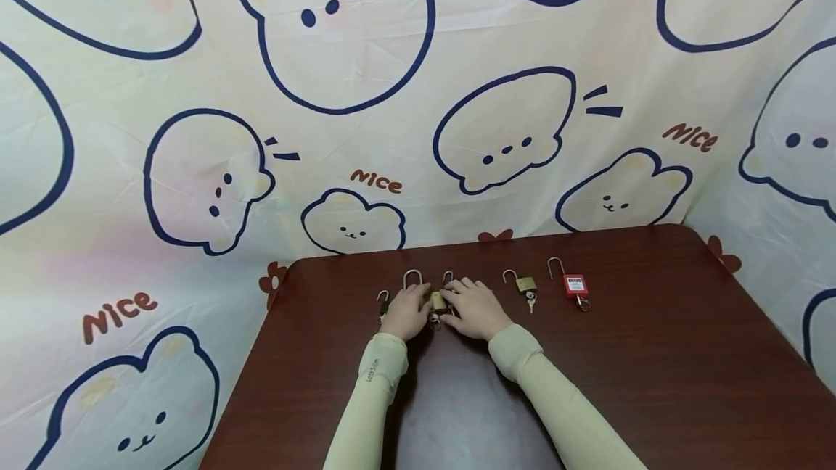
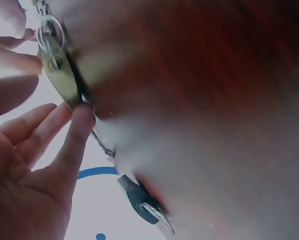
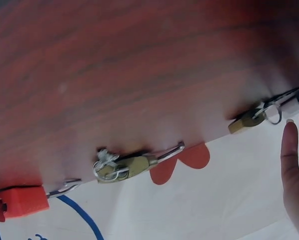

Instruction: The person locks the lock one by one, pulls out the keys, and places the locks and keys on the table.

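Note:
A brass padlock with a key ring lies on the dark wooden table between my two hands. My left hand rests just left of it. In the left wrist view one fairly straight fingertip touches the end of the padlock. My right hand lies just right of the lock. In the right wrist view its fingers are straight and close to that padlock. Other fingers press near the key ring; which hand they belong to is unclear.
More padlocks lie in a row along the far edge: a small dark one at the left, an open steel shackle, a brass one with keys, and a red one. A bear-print cloth hangs behind.

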`<state>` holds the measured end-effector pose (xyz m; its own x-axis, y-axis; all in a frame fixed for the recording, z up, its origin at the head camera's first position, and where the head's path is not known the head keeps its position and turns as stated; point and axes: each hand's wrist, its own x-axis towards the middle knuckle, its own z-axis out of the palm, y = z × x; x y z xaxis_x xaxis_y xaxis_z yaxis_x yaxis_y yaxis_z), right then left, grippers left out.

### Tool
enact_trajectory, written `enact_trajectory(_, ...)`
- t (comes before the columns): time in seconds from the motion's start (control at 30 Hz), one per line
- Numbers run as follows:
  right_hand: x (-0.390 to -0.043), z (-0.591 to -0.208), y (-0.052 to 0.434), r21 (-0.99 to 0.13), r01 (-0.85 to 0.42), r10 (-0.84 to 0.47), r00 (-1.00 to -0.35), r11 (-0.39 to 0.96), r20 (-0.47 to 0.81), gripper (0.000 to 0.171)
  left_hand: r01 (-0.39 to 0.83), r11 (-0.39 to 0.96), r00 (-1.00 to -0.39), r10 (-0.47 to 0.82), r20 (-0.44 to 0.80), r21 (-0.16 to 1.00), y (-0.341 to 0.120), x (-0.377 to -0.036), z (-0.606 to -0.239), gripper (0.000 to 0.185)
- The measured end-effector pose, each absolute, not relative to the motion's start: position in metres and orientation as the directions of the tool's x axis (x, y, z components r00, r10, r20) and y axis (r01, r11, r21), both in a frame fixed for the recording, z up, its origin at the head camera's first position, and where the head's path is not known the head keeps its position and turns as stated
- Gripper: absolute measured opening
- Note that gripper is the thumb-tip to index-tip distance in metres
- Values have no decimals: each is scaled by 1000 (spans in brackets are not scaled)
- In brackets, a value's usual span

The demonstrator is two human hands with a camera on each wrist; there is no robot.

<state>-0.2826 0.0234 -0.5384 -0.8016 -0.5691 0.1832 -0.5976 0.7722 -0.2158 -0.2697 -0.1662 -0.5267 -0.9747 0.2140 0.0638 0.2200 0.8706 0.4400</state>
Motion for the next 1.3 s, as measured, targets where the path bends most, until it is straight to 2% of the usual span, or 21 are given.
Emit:
enact_trajectory(0.33, -280, -540, 16, -175, -645, -618, -763, 744, 189, 51, 269, 766, -953, 301, 43, 584, -167, -270, -526, 34)
enact_trajectory(0.53, -278, -540, 19, -147, -627, -603, -778, 765, 176, 49, 265, 787, -961, 262, 88, 557, -170, -268, -526, 33)
enact_trajectory(0.8, -274, -542, 29, -166, -635, -617, -772, 754, 153, 51, 155, 838, -988, 128, 86, 524, -175, -263, -525, 29)
enact_trajectory(1.1, -262, -538, 46, -142, -639, -623, -769, 756, 144, 51, 194, 873, -981, 163, 108, 448, -174, -256, -527, 23)
enact_trajectory(1.3, -254, -538, 54, -187, -638, -625, -770, 747, 128, 50, 243, 866, -970, 213, 118, 436, -173, -251, -525, 17)
